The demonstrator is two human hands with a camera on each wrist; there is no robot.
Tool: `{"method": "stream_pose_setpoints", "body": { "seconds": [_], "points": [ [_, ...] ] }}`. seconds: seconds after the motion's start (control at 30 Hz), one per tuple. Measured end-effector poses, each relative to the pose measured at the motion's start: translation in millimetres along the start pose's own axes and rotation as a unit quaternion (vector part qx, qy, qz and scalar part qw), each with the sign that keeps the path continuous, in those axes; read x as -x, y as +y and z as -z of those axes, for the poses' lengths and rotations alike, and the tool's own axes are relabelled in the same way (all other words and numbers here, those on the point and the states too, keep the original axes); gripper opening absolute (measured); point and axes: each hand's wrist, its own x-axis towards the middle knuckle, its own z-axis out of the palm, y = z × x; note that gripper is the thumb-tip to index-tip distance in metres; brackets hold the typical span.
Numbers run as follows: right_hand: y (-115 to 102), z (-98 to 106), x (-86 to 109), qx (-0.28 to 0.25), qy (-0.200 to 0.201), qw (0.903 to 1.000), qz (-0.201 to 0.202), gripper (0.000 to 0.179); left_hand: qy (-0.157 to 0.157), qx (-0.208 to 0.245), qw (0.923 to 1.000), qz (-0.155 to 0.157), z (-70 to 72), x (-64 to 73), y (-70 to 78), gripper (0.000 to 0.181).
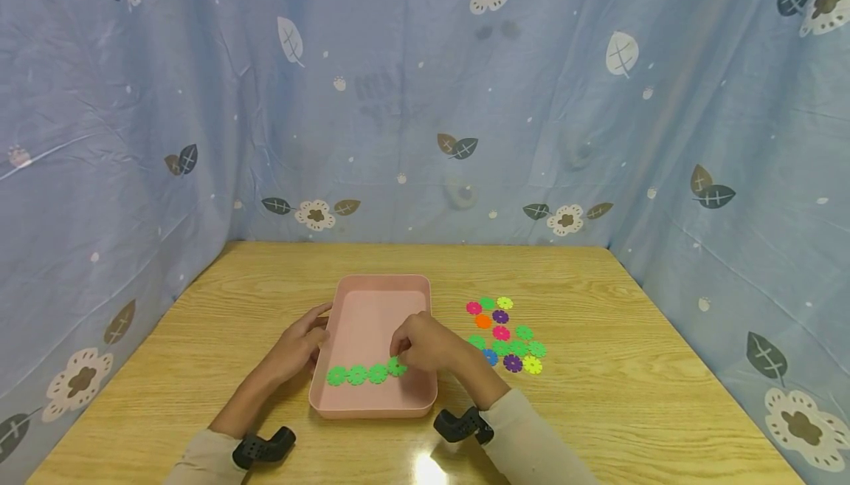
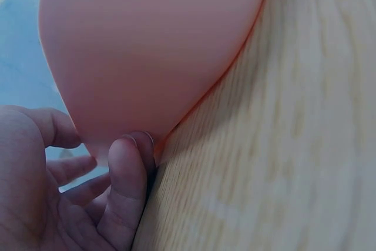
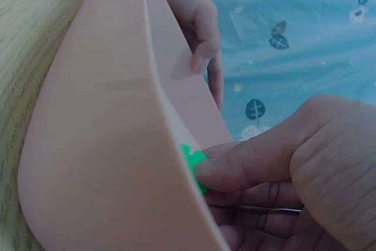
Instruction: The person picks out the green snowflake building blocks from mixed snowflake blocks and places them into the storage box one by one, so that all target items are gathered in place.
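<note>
A pink tray (image 1: 381, 306) lies on the table with a row of green snowflake discs (image 1: 357, 375) near its front end. At the right end of that row, my right hand (image 1: 425, 342) pinches a green snowflake disc (image 1: 397, 367) between thumb and fingers. The right wrist view shows this green disc (image 3: 194, 164) just past the near rim, partly hidden by the thumb. On the tray's left side, my left hand (image 1: 300, 348) holds the wall, and the left wrist view shows its fingers (image 2: 126, 166) against the outside.
Right of the tray, loose snowflake discs lie in a scattered group, among them a purple disc (image 1: 513, 363), an orange disc (image 1: 482, 321) and a yellow disc (image 1: 533, 365). A patterned blue curtain (image 1: 392, 101) encloses the back and sides of the wooden table (image 1: 598, 411).
</note>
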Motion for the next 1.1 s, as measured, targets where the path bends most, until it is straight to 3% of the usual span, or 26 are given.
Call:
{"method": "stream_pose_setpoints", "body": {
  "seconds": [0.43, 1.1],
  "points": [
    [1.9, -6.0, -3.4, 0.106, -0.005, 0.9940, -0.026, 0.017, 0.000, 0.000, 1.0000, 0.002, 0.2, 1.5, 3.5, 0.060],
    [-4.5, -11.8, -0.5, 0.145, 0.008, 0.9889, -0.033, 0.021, 0.003, 0.003, 1.0000, 0.002, 0.0, 1.1, 1.9, 0.060]
  ]
}}
